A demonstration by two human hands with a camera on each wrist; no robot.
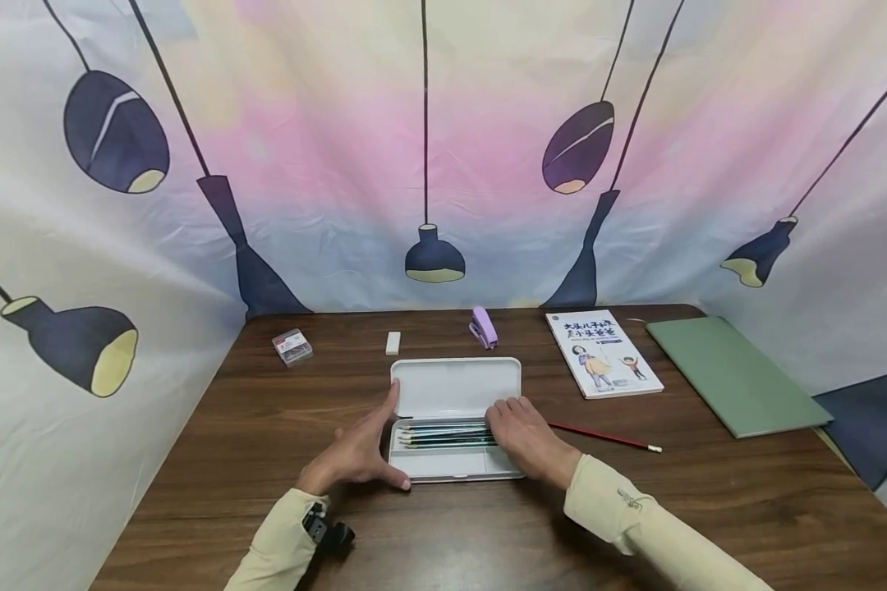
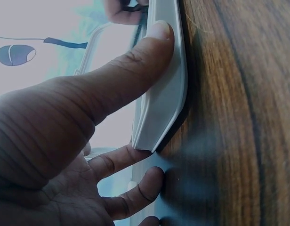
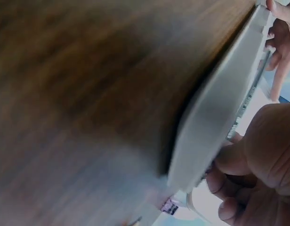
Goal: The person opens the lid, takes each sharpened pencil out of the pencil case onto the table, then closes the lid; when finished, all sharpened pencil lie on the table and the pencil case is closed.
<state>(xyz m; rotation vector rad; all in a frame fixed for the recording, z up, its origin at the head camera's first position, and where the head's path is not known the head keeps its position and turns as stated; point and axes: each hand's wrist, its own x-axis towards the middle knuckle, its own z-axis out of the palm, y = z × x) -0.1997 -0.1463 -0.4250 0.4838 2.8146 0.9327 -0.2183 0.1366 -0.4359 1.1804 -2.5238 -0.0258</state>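
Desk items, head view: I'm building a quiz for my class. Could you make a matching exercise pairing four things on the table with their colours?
Things:
1. stapler
2. pencil case
3. notebook
4. loose pencil

Colours:
a. green
b. red
c. purple
d. white

Pairs: 1-c, 2-d, 3-a, 4-b

Pencil case [image 1: 454, 386]: was white, plain; pencils [image 1: 447, 435] inside were dark green
Loose pencil [image 1: 604, 436]: was red with a white tip
Stapler [image 1: 484, 327]: was lilac
Book [image 1: 603, 353]: was white with cartoon figures
Folder [image 1: 735, 373]: was sage green
Table [image 1: 266, 427]: was dark wood grain
Backdrop [image 1: 443, 148]: was pastel pink-blue, patterned with navy hanging lamps
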